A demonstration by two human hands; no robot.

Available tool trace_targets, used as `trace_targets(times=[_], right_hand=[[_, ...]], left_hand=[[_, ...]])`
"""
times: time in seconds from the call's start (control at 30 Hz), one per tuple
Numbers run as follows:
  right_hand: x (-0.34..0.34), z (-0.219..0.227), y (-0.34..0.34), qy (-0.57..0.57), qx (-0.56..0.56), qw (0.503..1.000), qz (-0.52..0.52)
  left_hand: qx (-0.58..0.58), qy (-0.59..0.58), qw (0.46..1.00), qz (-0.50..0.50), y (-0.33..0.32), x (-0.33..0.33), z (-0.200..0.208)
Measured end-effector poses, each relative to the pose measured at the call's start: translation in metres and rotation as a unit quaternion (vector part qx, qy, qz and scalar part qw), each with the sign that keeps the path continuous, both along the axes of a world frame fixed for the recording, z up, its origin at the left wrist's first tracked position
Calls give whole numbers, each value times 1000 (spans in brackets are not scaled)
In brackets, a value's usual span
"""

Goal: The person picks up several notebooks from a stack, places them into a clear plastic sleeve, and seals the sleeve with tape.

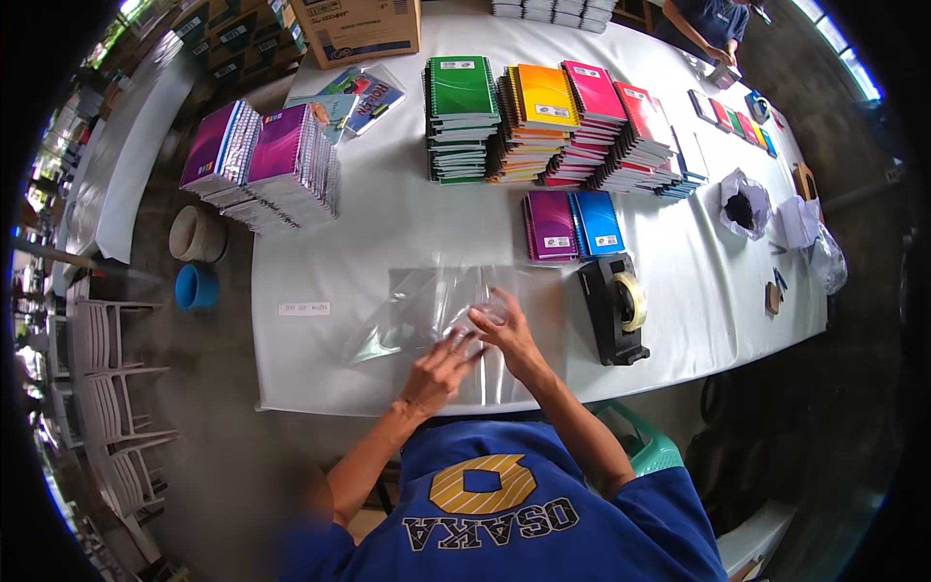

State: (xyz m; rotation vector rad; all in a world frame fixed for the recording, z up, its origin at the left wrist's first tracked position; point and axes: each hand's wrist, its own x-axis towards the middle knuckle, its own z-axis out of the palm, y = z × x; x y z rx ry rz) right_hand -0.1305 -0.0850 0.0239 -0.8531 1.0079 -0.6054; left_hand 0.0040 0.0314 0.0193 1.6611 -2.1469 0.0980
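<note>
A sheet or bag of clear plastic film (412, 301) lies on the table in front of me, catching the light and creased in the middle. My left hand (438, 375) rests on its near part, fingers stretched forward and slightly apart. Just to the right, my right hand (506, 335) touches the film with thumb and forefinger spread. The fingertips of both hands nearly meet. Beyond the film sit a purple spiral notebook (550, 225) and a blue one (595, 223), side by side. A black tape dispenser (603, 315) with a clear roll stands right of my right hand.
Tall stacks of green (460, 92), yellow (545, 95), pink (593, 92) and red notebooks (642, 114) stand farther back. Purple notebook stacks (281, 145) are at left, a cardboard box (361, 29) behind. A paper strip (304, 309) lies left. Another person (706, 29) works far right.
</note>
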Motion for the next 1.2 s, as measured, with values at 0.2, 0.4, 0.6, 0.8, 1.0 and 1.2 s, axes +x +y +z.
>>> trace_targets(times=[0.2, 0.4, 0.6, 0.8, 1.0, 1.2], right_hand=[[-48, -54, -38, 47, -4, 999, 8], [-63, -35, -54, 32, 6, 998, 54], [-95, -44, -49, 229, -141, 962, -37], [-134, -56, -38, 410, -288, 864, 48], [-175, 29, -34, 617, -483, 604, -146], [-223, -4, -38, 522, -307, 794, -52]], left_hand=[[70, 392, 916, 50, -21, -9, 12], [183, 227, 957, -11, -38, -1, -46], [240, 54, 968, 40, -45, -33, -48], [236, 142, 960, -46, -56, -59, -58], [249, 47, 967, -34, -42, -65, -56], [236, 61, 967, -71, -54, -79, -51]])
